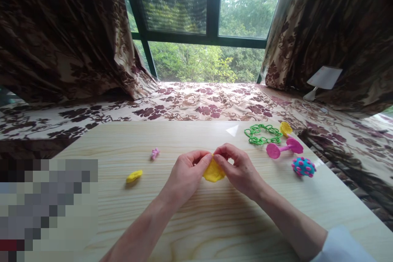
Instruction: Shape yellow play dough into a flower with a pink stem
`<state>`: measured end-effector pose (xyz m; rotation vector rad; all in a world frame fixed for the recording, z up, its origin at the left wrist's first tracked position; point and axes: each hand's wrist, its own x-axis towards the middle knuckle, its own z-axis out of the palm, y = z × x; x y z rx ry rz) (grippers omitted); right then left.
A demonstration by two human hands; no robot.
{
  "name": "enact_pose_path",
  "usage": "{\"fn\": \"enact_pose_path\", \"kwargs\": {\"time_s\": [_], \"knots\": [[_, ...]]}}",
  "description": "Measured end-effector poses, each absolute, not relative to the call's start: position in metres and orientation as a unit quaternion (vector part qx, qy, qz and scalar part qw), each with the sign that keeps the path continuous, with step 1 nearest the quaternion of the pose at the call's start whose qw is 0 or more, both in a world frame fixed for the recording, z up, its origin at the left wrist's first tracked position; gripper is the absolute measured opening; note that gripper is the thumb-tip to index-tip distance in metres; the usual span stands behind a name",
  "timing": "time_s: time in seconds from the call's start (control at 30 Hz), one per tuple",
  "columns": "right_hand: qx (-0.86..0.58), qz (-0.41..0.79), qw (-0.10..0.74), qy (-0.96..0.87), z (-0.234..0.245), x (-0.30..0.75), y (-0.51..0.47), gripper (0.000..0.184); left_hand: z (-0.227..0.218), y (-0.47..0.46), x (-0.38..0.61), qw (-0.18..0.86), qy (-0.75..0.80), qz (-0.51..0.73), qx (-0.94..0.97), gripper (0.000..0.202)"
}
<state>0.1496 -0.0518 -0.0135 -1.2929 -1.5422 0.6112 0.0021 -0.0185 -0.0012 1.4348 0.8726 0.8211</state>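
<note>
My left hand [187,174] and my right hand [238,170] meet over the middle of a pale wooden table [196,221]. Both pinch the upper edge of a flat yellow piece of modelling clay [213,173] between thumbs and fingertips. The clay disc hangs between the two hands just above the tabletop. My fingers are curled closed around it.
On the table lie a small yellow clay lump [134,176], a tiny pink clay bit [154,154], a green clay chain ring [263,134], a yellow clay shape [285,128], a pink dumbbell-like clay piece [284,148] and a blue ball with pink dots [303,167]. A flower-patterned cloth [196,104] and a window lie behind.
</note>
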Motion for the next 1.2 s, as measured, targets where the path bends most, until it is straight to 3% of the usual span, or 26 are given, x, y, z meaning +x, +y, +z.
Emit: {"fn": "enact_pose_path", "kwargs": {"time_s": [0.23,0.6,0.83,1.03,1.2], "knots": [[-0.517,0.354,0.521,-0.579,-0.017,0.161,-0.046,0.018,-0.005,-0.015,0.001,0.597,0.412,0.388,0.568,0.029],[-0.502,0.351,0.550,-0.567,-0.021,0.156,-0.046,0.016,-0.001,-0.017,0.001,0.550,0.402,0.372,0.631,0.029],[-0.518,0.258,0.509,-0.638,-0.012,0.153,-0.051,0.013,0.003,-0.023,0.004,0.535,0.383,0.398,0.640,0.027],[-0.517,0.312,0.537,-0.590,-0.017,0.157,-0.048,0.015,-0.002,-0.020,0.004,0.564,0.406,0.390,0.604,0.036],[-0.512,0.271,0.514,-0.633,-0.013,0.154,-0.051,0.012,-0.001,-0.023,0.004,0.521,0.389,0.402,0.645,0.026]]}}
